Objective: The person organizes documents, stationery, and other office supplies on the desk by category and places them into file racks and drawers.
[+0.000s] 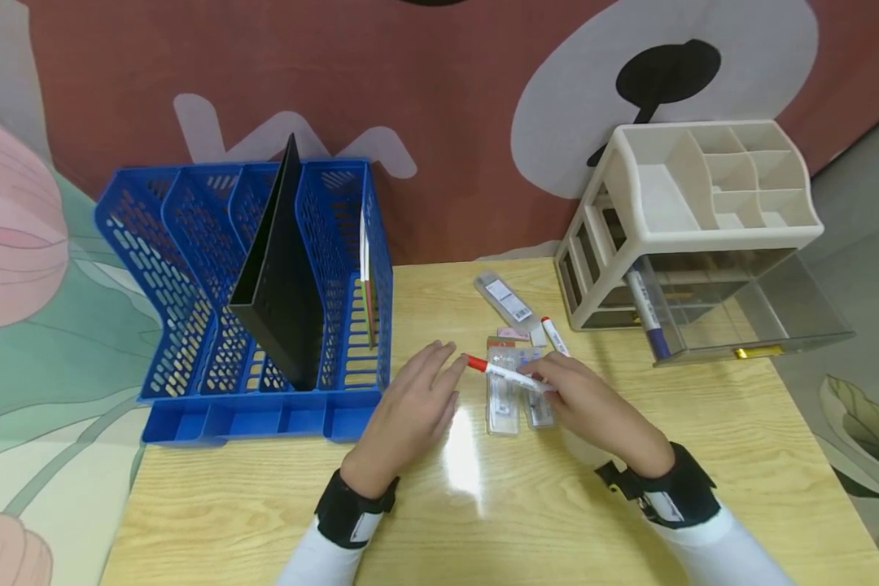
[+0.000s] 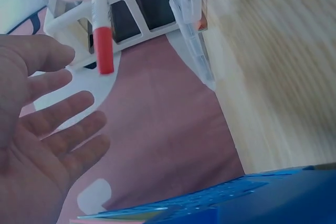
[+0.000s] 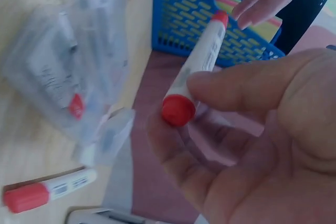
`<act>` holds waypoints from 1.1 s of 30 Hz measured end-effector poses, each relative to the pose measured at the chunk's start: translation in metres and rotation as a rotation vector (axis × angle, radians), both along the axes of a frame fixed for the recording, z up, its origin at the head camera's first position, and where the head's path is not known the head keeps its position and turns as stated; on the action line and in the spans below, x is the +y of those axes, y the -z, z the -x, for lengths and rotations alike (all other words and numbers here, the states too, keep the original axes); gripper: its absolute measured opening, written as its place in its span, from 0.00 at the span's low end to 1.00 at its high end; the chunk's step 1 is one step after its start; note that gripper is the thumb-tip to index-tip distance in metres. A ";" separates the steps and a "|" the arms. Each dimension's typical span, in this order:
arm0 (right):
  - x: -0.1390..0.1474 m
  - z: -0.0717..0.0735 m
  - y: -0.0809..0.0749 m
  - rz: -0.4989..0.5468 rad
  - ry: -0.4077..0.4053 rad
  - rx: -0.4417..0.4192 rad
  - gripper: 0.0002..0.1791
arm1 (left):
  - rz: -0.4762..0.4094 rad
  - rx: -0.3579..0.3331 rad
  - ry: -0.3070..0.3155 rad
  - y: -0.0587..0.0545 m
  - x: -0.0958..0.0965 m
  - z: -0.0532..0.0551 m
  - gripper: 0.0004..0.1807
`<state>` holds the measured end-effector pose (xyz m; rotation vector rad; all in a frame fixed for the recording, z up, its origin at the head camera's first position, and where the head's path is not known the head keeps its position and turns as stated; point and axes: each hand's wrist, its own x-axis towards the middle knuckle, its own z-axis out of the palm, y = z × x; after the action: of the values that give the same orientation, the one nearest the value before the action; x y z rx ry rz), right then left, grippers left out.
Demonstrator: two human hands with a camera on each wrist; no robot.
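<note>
My right hand (image 1: pixel 589 403) pinches a white marker with a red cap (image 1: pixel 513 376) between thumb and fingers, above several clear plastic cases (image 1: pixel 503 407). The marker's red cap (image 2: pixel 104 51) points toward my left hand (image 1: pixel 413 411). In the left wrist view, a small gap separates that hand's spread, relaxed fingers (image 2: pixel 68 114) from the cap, and nothing is in its palm. Seen from the right wrist, the marker's red rear end (image 3: pixel 178 110) sticks out by the thumb. A second red-capped marker (image 3: pixel 50 190) lies on the table beside the cases.
A blue file rack (image 1: pixel 264 415) on the left holds a black folder (image 1: pixel 282 277) and thin booklets (image 1: pixel 367 285). At right stands a cream drawer unit (image 1: pixel 725 236); its clear drawer (image 1: pixel 784 321) is pulled out, with a purple-capped marker (image 1: pixel 646 313) at its left side. Another clear case (image 1: pixel 509 299) lies behind.
</note>
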<state>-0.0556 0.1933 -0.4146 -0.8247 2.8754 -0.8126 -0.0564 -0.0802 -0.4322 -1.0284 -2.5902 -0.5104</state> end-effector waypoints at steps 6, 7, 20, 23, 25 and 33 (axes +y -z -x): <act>-0.012 0.007 -0.010 0.011 -0.114 0.004 0.19 | -0.010 0.017 0.073 -0.002 0.005 -0.001 0.18; -0.014 0.008 -0.011 0.012 -0.127 0.009 0.18 | -0.005 0.015 0.080 -0.002 0.006 -0.002 0.17; -0.021 0.012 -0.007 0.157 -0.088 -0.001 0.22 | -0.056 -0.042 0.071 0.014 0.004 -0.009 0.17; -0.023 0.015 0.001 0.367 0.032 -0.111 0.28 | -0.124 -0.057 0.059 0.016 0.003 -0.010 0.18; -0.026 0.016 0.009 0.517 0.094 -0.226 0.32 | -0.163 -0.059 0.049 0.016 0.003 -0.010 0.18; -0.051 0.006 0.032 0.760 0.133 -0.443 0.29 | -0.254 -0.087 0.021 0.014 0.008 -0.012 0.22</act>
<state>-0.0618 0.1423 -0.4462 -0.3891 2.2227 -1.8768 -0.0443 -0.0723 -0.4466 -0.9671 -2.5060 -0.8816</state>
